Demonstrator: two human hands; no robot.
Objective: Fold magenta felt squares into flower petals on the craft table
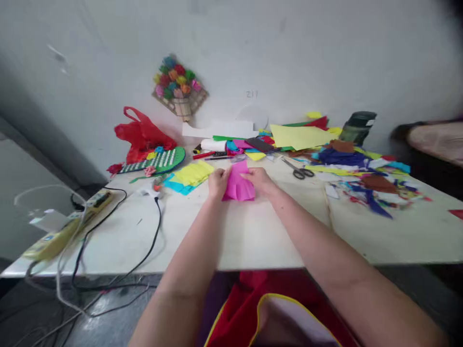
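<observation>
A creased sheet of pink paper is held up just above the white table, between my two hands. My left hand grips its left edge, thumb on top. On the other side, my right hand pinches the upper right edge between thumb and fingers. Left of my left hand lie yellow paper sheets on top of blue sheets. Scissors with dark handles rest to the right of my right hand.
Paper scraps heap up at the right, near a dark bottle. A red plastic bag and a green decorated board stand back left. A hot glue gun, cables and a power strip occupy the table's left side.
</observation>
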